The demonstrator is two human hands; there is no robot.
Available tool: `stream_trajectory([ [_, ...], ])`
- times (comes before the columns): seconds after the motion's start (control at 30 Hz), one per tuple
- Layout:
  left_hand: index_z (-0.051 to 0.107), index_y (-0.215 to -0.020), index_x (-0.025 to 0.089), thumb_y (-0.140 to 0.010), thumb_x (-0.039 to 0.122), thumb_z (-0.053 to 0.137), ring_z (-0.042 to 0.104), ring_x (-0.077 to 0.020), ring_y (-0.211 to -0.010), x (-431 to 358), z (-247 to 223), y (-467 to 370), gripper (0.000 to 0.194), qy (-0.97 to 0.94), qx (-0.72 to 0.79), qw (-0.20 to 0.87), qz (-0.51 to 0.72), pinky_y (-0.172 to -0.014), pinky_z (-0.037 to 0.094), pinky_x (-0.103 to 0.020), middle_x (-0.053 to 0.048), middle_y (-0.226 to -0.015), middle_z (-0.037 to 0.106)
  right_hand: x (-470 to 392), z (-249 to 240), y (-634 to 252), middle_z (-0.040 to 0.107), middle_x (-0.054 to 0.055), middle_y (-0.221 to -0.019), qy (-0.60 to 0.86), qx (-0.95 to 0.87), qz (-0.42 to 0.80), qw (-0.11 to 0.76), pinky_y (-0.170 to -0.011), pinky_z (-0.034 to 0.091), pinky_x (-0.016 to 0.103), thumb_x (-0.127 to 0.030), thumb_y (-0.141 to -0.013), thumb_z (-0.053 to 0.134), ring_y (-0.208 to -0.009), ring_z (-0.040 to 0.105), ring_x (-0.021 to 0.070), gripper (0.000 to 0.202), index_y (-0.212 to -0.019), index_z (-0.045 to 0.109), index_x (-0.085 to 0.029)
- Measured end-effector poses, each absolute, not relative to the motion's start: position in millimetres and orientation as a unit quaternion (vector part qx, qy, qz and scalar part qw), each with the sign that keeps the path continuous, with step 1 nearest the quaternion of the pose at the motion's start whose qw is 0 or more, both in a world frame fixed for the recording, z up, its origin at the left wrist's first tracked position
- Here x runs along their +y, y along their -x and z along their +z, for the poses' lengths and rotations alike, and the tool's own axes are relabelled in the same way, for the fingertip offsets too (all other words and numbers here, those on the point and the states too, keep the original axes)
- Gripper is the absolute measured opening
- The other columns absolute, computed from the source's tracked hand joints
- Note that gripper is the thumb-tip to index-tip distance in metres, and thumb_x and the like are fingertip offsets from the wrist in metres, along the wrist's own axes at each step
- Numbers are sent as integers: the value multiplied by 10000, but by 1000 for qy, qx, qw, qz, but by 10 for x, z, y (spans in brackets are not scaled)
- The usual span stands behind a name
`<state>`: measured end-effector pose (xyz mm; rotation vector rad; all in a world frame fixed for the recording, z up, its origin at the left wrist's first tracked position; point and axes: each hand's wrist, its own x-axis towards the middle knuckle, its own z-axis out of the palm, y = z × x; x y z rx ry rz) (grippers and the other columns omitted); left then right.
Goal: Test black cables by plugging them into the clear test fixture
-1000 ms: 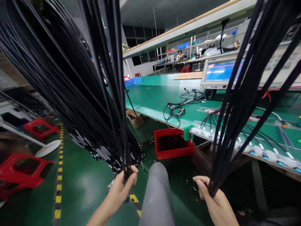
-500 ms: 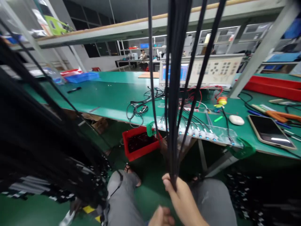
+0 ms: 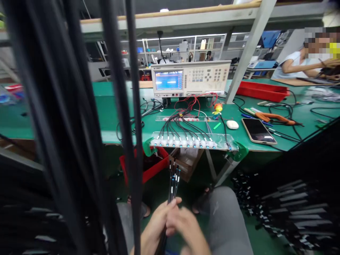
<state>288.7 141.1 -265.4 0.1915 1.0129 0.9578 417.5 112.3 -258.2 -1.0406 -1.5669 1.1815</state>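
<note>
My left hand (image 3: 156, 228) is closed around a small bundle of black cables (image 3: 173, 182), low in the middle of the view above my grey-trousered knees. The bundle's plug ends point up, toward the table edge. My right hand (image 3: 187, 226) lies against the left hand and the bundle. It is blurred, so its grip cannot be made out. Just beyond the cable ends, a clear test fixture (image 3: 225, 139) with a row of plugged-in connectors is clamped to the front of the green table (image 3: 111, 106).
A beige tester (image 3: 190, 78) with a lit screen stands behind the fixture. On the table to the right lie a phone (image 3: 258, 130), orange pliers (image 3: 273, 117) and a red tray (image 3: 261, 91). Hanging black cables (image 3: 66, 124) fill the left. A red bin (image 3: 148, 171) sits under the table. A co-worker (image 3: 294, 62) sits far right.
The view has swung right to face the tester. The long strands I held up are gone from my right hand. Both hands have come together on a short bundle with its ends up.
</note>
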Motion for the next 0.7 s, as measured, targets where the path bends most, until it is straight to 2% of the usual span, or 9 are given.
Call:
stream_trajectory([
  [0.07, 604, -912, 172, -752, 393, 668, 244, -2, -327, 1278, -2640, -2940, 281, -129, 469, 766, 421, -311, 159, -164, 95, -555, 440, 1408, -2554, -4340, 520, 106, -1378, 471, -568, 490, 464, -1064, 364, 467, -501, -927, 396, -1284, 458, 270, 482, -1322, 507, -247],
  [0.13, 605, -925, 188, -734, 467, 663, 233, -4, -310, 1140, -2665, -2985, 343, -186, 459, 775, 393, -310, 130, -194, 92, -572, 460, 1704, -2527, -4453, 421, 114, -1457, 521, -445, 558, 469, -1062, 365, 449, -533, -914, 418, -1323, 411, 253, 569, -1394, 394, -229],
  [0.17, 606, -931, 191, -717, 506, 665, 235, -4, -311, 1080, -2694, -3001, 385, -216, 450, 778, 381, -324, 123, -201, 92, -560, 462, 1830, -2516, -4482, 427, 113, -1451, 520, -393, 601, 463, -1041, 389, 437, -547, -901, 442, -1315, 424, 247, 609, -1415, 352, -233],
  [0.23, 613, -918, 178, -679, 564, 674, 248, -9, -334, 989, -2768, -3020, 459, -264, 436, 778, 367, -368, 118, -213, 94, -499, 443, 2003, -2506, -4489, 519, 107, -1370, 489, -334, 678, 436, -962, 451, 404, -546, -869, 507, -1237, 508, 241, 638, -1409, 352, -243],
  [0.3, 623, -922, 163, -658, 588, 681, 291, -26, -386, 936, -2831, -3024, 503, -297, 436, 768, 363, -419, 139, -222, 87, -463, 435, 2054, -2526, -4440, 614, 94, -1248, 455, -326, 716, 418, -854, 498, 360, -510, -844, 562, -1103, 599, 233, 583, -1345, 435, -239],
  [0.37, 629, -936, 151, -654, 593, 682, 337, -41, -430, 914, -2855, -3022, 527, -307, 446, 756, 367, -456, 165, -228, 72, -465, 456, 2005, -2578, -4363, 657, 83, -1169, 444, -329, 717, 426, -770, 510, 326, -483, -814, 603, -980, 643, 223, 509, -1247, 524, -228],
  [0.43, 622, -950, 153, -637, 595, 695, 348, -40, -420, 912, -2841, -3018, 547, -282, 457, 761, 364, -457, 170, -231, 70, -486, 471, 1906, -2648, -4288, 670, 68, -1143, 442, -331, 706, 443, -761, 506, 319, -484, -786, 627, -931, 652, 215, 469, -1178, 567, -233],
  [0.57, 596, -925, 173, -624, 602, 699, 265, -18, -351, 918, -2784, -3020, 534, -233, 456, 784, 351, -420, 132, -241, 91, -503, 453, 1812, -2729, -4244, 652, 58, -1189, 442, -346, 696, 448, -863, 481, 345, -524, -765, 647, -1009, 633, 223, 464, -1137, 582, -253],
  [0.7, 618, -859, 177, -643, 602, 684, 241, -36, -389, 887, -2747, -3039, 481, -288, 428, 792, 327, -438, 107, -255, 95, -460, 392, 2021, -2609, -4382, 470, 92, -1419, 480, -259, 697, 466, -867, 500, 364, -558, -792, 623, -1126, 595, 235, 639, -1335, 407, -298],
])
